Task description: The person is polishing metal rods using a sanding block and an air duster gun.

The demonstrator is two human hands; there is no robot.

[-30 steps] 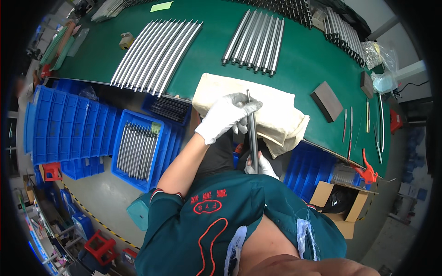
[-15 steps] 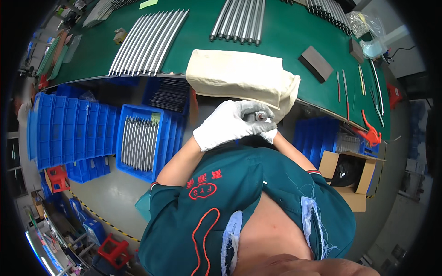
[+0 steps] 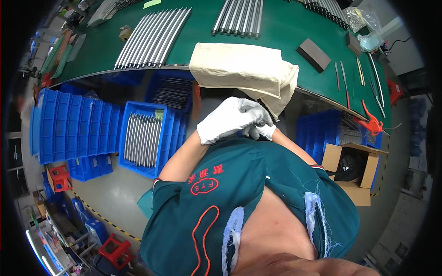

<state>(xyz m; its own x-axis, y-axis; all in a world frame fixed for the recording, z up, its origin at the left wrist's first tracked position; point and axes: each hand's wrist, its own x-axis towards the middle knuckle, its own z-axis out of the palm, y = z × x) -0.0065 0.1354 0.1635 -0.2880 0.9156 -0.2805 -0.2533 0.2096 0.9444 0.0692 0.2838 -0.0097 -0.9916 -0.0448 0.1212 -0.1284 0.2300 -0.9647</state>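
Observation:
Both my hands wear white gloves and are close together in front of my body, just below the table edge. My left hand [image 3: 230, 120] has its fingers curled round a metal rod [image 3: 261, 123], which shows only as a small dark round end between the fingers. My right hand [image 3: 265, 132] is lower and partly behind the left, its fingers closed at the same rod; most of them are hidden. Beyond the hands, a cream cloth [image 3: 237, 66] lies folded on the green table [image 3: 198, 32] and droops over its edge.
Silver rods [image 3: 154, 39] lie in a row at the left, with more rods [image 3: 238, 18] at the back. A dark block [image 3: 314, 55], thin files [image 3: 345, 85] and a red-handled tool [image 3: 370, 120] lie right. Blue crates [image 3: 76, 126] and an open carton [image 3: 354, 168] stand below.
My left hand's fingers have closed further over the rod's end, which stood out plainly before and is now mostly covered. The whole view has shifted slightly.

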